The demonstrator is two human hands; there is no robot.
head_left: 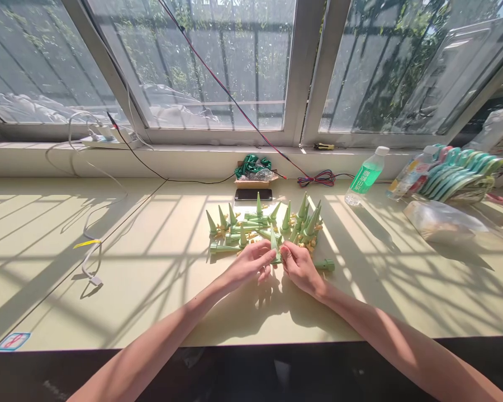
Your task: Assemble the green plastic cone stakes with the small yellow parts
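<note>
Left hand: the left hand [254, 262] is drawn in narrow, thumb and fingers around a pale green plastic cone [274, 240] that points upward, seemingly to steady it.
Right hand: the right hand [298, 268] is closed small at the cone's right side, thumb and forefinger pinched; I can't tell whether a little piece sits between them. Meeting low like this probably leaves both wrists room for fine fingerwork.
Held cone: between the hands, over the counter [129, 312], nearer its front edge than the other cones are.
Green pieces: just beyond the hands, upright light green cones [212, 224] stand among ribbed green plastic tubes [226, 249] lying flat, with small tan pieces [310, 245] between. Likely bunched there for easy reach.
Back edge: a flat black object [254, 194] lies before a small open cardboard box [254, 183] holding shiny green material; to its right, a coiled red-and-black cable [318, 178].
Right end: a clear bottle with a green label [365, 176], a clear plastic bag [442, 220] and a row of curved pastel plastic pieces [461, 176].
Writing: white characters on the bottle, too small to read surely; a blue-edged sticker [14, 341] at the front left corner bears a red mark, illegible.
</note>
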